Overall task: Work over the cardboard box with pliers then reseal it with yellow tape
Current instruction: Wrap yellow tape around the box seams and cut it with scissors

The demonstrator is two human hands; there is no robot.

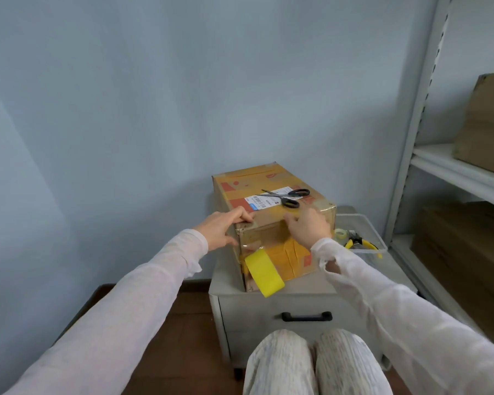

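Box: the cardboard box (271, 178) sits on the drawer cabinet (311, 283), its near end close to the cabinet's front edge, within your reach.
Left grip: your left hand (226, 229) curls over the box's near left top corner, thumb down the side, probably to brace the box against sliding.
Right grip: your right hand (308, 228) lies on the near top edge with its fingers bent; its back hides the tips, so I cannot tell whether they pinch tape or only press.
Tape: the yellow tape roll (264, 270) hangs against the near face, apparently by its own strip.
Obstacle: the scissors (285, 196) lie on the lid, across any run of tape along it.
Aside: at the cabinet's right edge, a clear bin (354, 223) holds the pliers (360, 243) and a clear tape roll (340, 233).
Beyond: a shelf rack (451, 169) stands to the right.
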